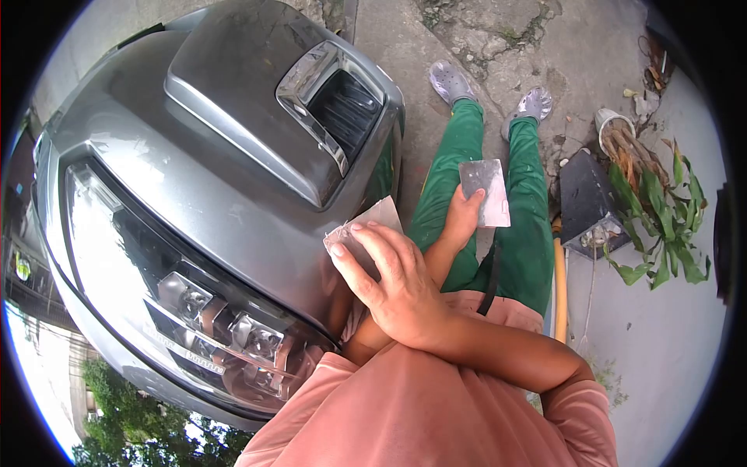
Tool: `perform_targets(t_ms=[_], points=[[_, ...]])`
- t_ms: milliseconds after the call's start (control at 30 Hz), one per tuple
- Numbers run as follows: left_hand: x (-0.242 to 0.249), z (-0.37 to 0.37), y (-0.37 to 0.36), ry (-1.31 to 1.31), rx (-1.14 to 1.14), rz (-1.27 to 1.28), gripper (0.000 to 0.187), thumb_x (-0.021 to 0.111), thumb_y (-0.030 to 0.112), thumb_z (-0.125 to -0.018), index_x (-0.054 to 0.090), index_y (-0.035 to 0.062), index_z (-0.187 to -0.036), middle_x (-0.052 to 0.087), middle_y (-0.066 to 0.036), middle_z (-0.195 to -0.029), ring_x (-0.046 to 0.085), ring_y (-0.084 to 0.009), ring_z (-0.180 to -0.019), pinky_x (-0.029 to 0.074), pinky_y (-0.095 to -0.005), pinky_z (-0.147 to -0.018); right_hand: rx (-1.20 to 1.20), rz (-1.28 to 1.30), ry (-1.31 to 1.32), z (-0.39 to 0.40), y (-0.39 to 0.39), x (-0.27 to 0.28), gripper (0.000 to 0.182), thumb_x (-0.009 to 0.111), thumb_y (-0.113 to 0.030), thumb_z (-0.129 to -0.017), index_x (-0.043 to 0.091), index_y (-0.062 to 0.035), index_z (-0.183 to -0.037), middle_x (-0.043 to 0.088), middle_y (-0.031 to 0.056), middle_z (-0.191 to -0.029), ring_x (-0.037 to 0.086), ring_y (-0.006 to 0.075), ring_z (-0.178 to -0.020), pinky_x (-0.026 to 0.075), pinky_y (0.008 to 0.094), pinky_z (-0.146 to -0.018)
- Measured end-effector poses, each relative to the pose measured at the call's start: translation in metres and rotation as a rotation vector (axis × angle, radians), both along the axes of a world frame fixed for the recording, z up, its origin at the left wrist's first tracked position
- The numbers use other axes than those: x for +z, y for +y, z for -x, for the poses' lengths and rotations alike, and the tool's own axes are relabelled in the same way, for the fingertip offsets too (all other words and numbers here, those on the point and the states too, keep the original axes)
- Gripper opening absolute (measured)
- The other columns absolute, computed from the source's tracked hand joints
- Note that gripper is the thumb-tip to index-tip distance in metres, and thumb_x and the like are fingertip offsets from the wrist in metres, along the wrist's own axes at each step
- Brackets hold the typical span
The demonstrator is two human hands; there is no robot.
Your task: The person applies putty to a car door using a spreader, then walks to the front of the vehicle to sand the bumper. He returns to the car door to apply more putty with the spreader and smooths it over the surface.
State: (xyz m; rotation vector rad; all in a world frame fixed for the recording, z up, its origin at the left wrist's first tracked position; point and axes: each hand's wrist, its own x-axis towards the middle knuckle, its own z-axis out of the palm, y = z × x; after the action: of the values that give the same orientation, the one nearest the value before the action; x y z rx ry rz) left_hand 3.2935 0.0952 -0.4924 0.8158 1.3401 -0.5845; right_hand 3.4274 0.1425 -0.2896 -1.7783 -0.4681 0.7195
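Note:
My arms cross in front of my pink shirt. My left hand point(465, 210), out over my thighs, grips a thin grey rectangular plate point(492, 175), thumb flat on its face. The plate has a paler lower part. Nearer the car, my right hand point(401, 284) holds a second thin rectangular plate point(385, 214), beige-grey, its left edge ragged with pale residue. My fingers lie across its top, and my right thumb is hidden. This plate overlaps the lower front corner of the grey car point(257, 226) in the view.
The car's headlight point(226, 327) is close by my left side, and a chrome-framed opening point(338, 101) lies further up. A white pot point(611, 121), a black planter point(587, 202) with a leafy plant point(661, 214), and a yellow hose point(559, 288) line the right. Cracked concrete point(506, 31) is underfoot.

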Motion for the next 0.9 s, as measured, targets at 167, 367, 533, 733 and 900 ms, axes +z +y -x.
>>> perform_targets(t_ms=[167,367,533,733,900], points=[[0.000,0.001,0.000,0.008,-0.009,-0.014,0.033,0.059,0.015,-0.101,0.050,0.0005,-0.128,0.065,-0.011,-0.112,0.069,-0.0214,-0.090,0.063,-0.0395,-0.064,0.029,0.054,-0.013,0.000,-0.008,0.009,0.060,0.064,-0.005,-0.087,0.051,-0.0109,-0.146,0.045,0.0171,-0.143,0.050,0.0363,-0.127,0.043,0.0497,-0.106],[0.005,-0.002,0.001,0.008,0.021,0.013,0.033,0.060,0.016,-0.100,0.050,0.0005,-0.128,0.065,-0.011,-0.111,0.068,-0.0201,-0.089,0.062,-0.0371,-0.066,0.022,0.087,-0.040,-0.001,0.002,0.012,0.056,0.062,-0.008,-0.089,0.054,-0.0126,-0.144,0.045,0.0163,-0.143,0.050,0.0345,-0.126,0.043,0.0493,-0.104],[0.003,-0.002,0.000,-0.009,-0.004,-0.009,0.033,0.060,0.016,-0.100,0.051,0.0005,-0.128,0.065,-0.010,-0.111,0.068,-0.0194,-0.089,0.061,-0.0363,-0.067,0.028,0.109,-0.080,-0.007,-0.007,0.014,0.055,0.061,-0.011,-0.089,0.055,-0.0155,-0.143,0.045,0.0153,-0.143,0.051,0.0344,-0.125,0.044,0.0490,-0.102],[0.010,-0.010,0.001,0.018,-0.007,-0.009,0.031,0.059,0.015,-0.101,0.054,-0.0006,-0.126,0.067,-0.009,-0.111,0.065,-0.0173,-0.095,0.054,-0.0337,-0.082,0.041,0.048,-0.046,-0.007,-0.005,0.017,0.054,0.061,-0.011,-0.089,0.056,-0.0180,-0.143,0.046,0.0142,-0.140,0.051,0.0345,-0.125,0.044,0.0500,-0.102],[0.013,-0.014,0.001,0.028,-0.024,-0.015,0.030,0.059,0.015,-0.101,0.054,-0.0006,-0.126,0.067,-0.009,-0.111,0.065,-0.0176,-0.095,0.054,-0.0335,-0.081,0.031,0.057,0.003,-0.016,-0.010,0.007,0.054,0.062,-0.013,-0.087,0.058,-0.0188,-0.141,0.047,0.0135,-0.139,0.051,0.0335,-0.125,0.044,0.0510,-0.101]])
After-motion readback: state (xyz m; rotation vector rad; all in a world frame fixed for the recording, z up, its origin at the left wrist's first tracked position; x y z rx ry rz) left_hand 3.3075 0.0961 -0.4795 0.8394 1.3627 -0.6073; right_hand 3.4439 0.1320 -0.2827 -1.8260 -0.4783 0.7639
